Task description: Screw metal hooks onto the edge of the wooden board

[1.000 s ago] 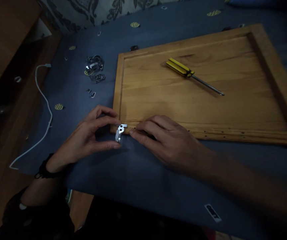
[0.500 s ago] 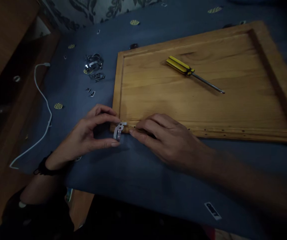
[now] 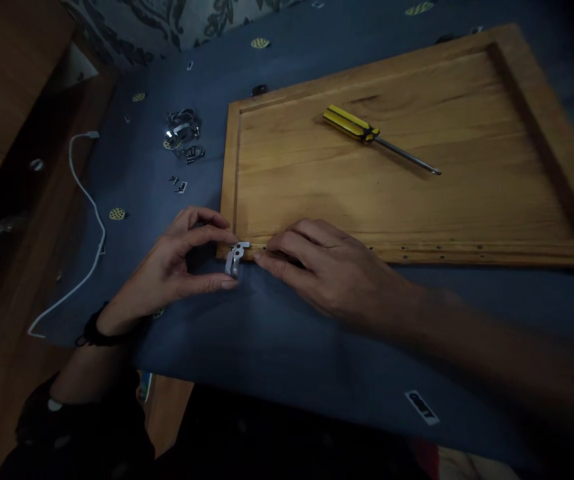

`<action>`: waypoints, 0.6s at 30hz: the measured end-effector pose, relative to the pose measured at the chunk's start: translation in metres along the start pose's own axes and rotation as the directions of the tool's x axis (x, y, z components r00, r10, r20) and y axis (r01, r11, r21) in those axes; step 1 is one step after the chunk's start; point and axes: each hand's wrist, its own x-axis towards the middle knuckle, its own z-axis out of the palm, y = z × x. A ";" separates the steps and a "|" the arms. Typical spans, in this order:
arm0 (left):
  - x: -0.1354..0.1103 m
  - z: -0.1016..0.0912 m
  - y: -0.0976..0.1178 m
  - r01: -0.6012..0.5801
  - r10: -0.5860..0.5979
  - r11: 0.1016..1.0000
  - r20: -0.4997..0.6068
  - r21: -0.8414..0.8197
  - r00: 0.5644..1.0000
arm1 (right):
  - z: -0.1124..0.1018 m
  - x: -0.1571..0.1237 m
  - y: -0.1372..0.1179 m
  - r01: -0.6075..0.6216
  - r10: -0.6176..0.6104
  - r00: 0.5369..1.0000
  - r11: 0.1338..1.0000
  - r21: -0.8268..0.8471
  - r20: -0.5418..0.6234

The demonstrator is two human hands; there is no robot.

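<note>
Between thumb and fingers, my left hand [image 3: 179, 260] grips a small metal hinge [image 3: 237, 257] at the near left corner of a framed wooden panel [image 3: 287, 160]. The hinge lies against the panel's near edge, part of it sticking out past the wood. Just to its right, my right hand [image 3: 327, 267] rests on that edge with its fingers curled and their tips by the hinge. Whether those fingertips pinch anything small is hidden. Several small dark holes run along the edge further right. A yellow and black screwdriver [image 3: 351, 125] lies on the panel.
A pile of metal hinges [image 3: 183, 127] and several loose screws [image 3: 177, 183] lie left of the panel on the dark blue patterned cloth [image 3: 287, 347]. A white cable [image 3: 84, 190] curves along the cloth's left side, beside wooden furniture [image 3: 11, 87].
The view has shifted slightly, so the panel and screwdriver appear a little higher and further left. Both hands keep nearly the same pose, with the hinge still at the panel's corner.
</note>
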 end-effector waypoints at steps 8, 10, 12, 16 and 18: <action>0.000 0.002 0.004 0.000 -0.001 0.995 0.013 0.099 1.000 | 0.000 -0.001 0.001 0.012 -0.012 1.000 1.000 0.009 -0.017; 0.000 0.002 0.004 -0.005 0.003 0.994 0.013 0.112 1.000 | 0.000 -0.001 0.001 0.013 -0.013 1.000 1.000 0.006 -0.020; -0.001 0.002 0.005 -0.005 0.002 0.992 0.018 0.124 1.000 | 0.000 0.000 0.001 0.010 -0.010 1.000 1.000 0.001 -0.023; -0.001 0.004 0.005 -0.012 0.007 0.984 0.027 0.177 1.000 | -0.001 0.001 0.000 0.007 -0.007 1.000 1.000 -0.002 -0.030; -0.001 0.005 0.005 -0.026 0.021 0.977 0.024 0.214 0.999 | -0.001 0.001 -0.001 0.000 0.000 1.000 1.000 0.002 -0.022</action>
